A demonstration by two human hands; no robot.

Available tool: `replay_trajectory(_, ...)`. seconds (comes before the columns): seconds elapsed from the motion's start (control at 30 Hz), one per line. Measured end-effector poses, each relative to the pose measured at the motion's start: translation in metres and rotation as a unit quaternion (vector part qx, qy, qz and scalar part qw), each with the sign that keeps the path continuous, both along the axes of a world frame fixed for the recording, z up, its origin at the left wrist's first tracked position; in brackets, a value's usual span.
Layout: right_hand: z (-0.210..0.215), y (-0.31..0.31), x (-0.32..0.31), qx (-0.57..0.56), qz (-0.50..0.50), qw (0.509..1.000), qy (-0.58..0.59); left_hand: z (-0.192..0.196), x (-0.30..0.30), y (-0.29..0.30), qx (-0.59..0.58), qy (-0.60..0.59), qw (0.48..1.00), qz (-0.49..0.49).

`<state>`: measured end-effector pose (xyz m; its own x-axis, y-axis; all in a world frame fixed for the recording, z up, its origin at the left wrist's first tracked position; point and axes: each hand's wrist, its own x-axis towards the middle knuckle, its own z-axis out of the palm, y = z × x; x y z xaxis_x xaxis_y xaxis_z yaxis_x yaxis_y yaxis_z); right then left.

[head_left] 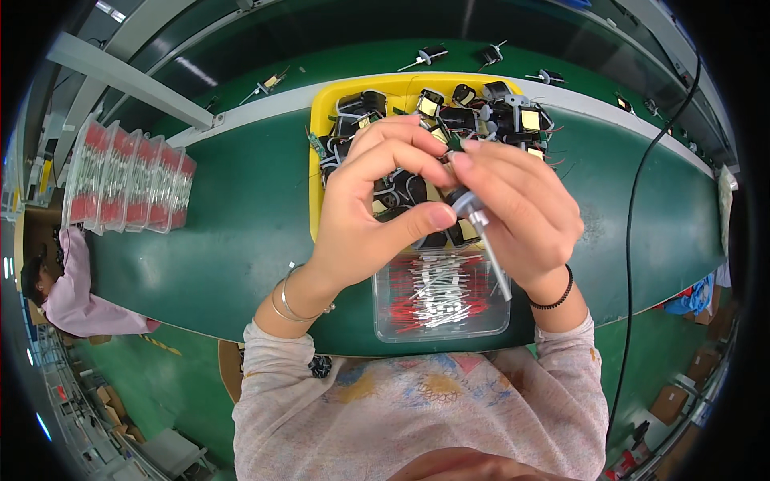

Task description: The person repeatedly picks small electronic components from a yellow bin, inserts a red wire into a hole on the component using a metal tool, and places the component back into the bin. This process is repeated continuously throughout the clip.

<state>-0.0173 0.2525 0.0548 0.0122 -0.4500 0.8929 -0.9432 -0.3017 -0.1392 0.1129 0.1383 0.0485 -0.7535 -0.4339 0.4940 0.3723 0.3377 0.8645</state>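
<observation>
My two hands meet above a yellow bin (317,210) full of black motor-like parts with grey fittings, pale yellow patches and thin wires. Between them is one such part (464,199), with a grey collar and a long pale shaft slanting down to the right. My left hand (349,204) has its thumb near the collar and its fingertips at the part's far end. My right hand (525,208) curls round the part's other side. A small green piece (454,143) shows at the fingertips; what exactly they pinch is hidden. Below lies a see-through tray (385,330) of thin red-and-white leads (441,293).
Stacked see-through boxes of similar red-and-white pieces (132,180) stand left on the green table (241,232). Beyond the white rail, several motor-like parts (433,54) lie on a green surface. A black cable (634,200) hangs at the right. Another person in pink (80,289) sits far left.
</observation>
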Motion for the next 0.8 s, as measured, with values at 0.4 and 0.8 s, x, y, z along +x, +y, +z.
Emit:
replay_trajectory(0.4,-0.004,0.008,0.002,0.038,-0.072,0.994,0.066,0.006,-0.001,0.002,-0.246,-0.030,0.964,0.101)
replay_trajectory(0.8,-0.008,-0.003,-0.016,0.058,-0.117,0.991,-0.012,0.000,-0.034,-0.035,-0.185,-0.093,0.978,0.036)
